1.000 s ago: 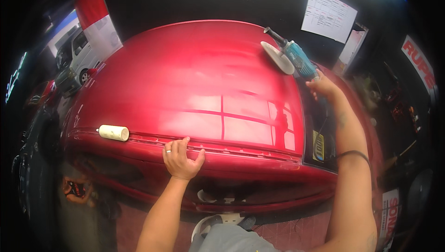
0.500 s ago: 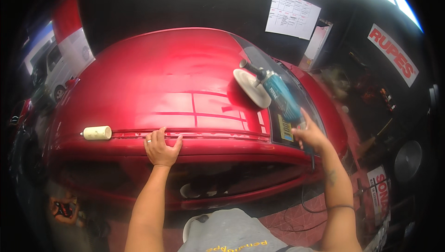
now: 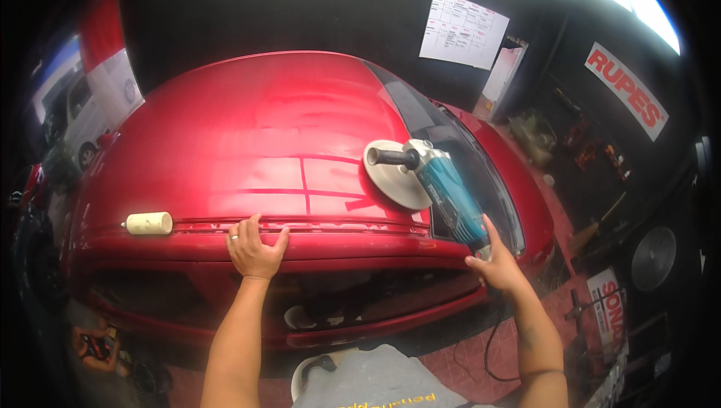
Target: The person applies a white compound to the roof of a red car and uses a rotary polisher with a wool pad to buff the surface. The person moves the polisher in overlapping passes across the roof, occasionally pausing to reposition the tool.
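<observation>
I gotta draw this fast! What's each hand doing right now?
Left hand: open, flat on the glossy red car roof's edge, holding nothing.
Right hand: closed around the rear handle of the teal electric polisher.

The right hand [image 3: 497, 267] covers the near end of the polisher [image 3: 443, 194]. Both forearms are cut off at the bottom edge. The papers [image 3: 463, 31] on the far wall are too small to read.

Glossy red car roof [image 3: 248, 145]; teal polisher [image 3: 451, 198] with a black side handle and a cream pad [image 3: 390, 183]; a cream bottle [image 3: 149, 222]; white paper sheet [image 3: 462, 30] ruled in a grid
</observation>
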The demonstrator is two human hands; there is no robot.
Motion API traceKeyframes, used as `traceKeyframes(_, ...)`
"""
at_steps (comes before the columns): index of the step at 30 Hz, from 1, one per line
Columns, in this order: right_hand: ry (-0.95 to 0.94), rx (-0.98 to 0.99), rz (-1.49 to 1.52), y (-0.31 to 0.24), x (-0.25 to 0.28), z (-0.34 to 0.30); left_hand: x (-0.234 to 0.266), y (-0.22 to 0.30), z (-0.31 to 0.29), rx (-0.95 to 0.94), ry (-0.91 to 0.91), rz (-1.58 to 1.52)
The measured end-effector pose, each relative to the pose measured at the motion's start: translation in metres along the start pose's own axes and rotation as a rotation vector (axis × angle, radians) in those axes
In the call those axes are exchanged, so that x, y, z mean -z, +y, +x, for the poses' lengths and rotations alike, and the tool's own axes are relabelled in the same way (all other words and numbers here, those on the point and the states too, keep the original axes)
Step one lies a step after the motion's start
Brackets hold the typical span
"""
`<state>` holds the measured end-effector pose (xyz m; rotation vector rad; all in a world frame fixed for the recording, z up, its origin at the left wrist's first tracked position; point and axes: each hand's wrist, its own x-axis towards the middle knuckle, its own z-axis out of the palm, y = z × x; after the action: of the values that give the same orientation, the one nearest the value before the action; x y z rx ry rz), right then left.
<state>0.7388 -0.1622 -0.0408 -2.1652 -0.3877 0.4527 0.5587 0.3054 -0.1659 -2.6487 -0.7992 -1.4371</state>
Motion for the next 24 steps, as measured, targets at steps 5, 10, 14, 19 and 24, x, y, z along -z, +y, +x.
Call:
traceKeyframes(5,0.045,0.047,-0.137,-0.022,-0.020,0.075,0.004,-0.002,0.002,0.021,-0.032,-0.027)
traceKeyframes(10,0.112,0.132,-0.115,-0.028,-0.016,0.181,0.001,0.000,0.005,-0.022,0.033,-0.080)
traceKeyframes(14,0.068,0.036,-0.061,-0.058,-0.015,0.255,-0.001,-0.002,0.005,-0.002,-0.007,-0.080)
traceKeyframes(19,0.036,0.015,-0.065,-0.105,-0.027,0.333,0.004,-0.003,0.008,-0.006,-0.032,-0.060)
traceKeyframes(24,0.046,0.032,-0.060,-0.117,-0.038,0.409,0.003,-0.003,0.008,-0.033,-0.034,-0.020)
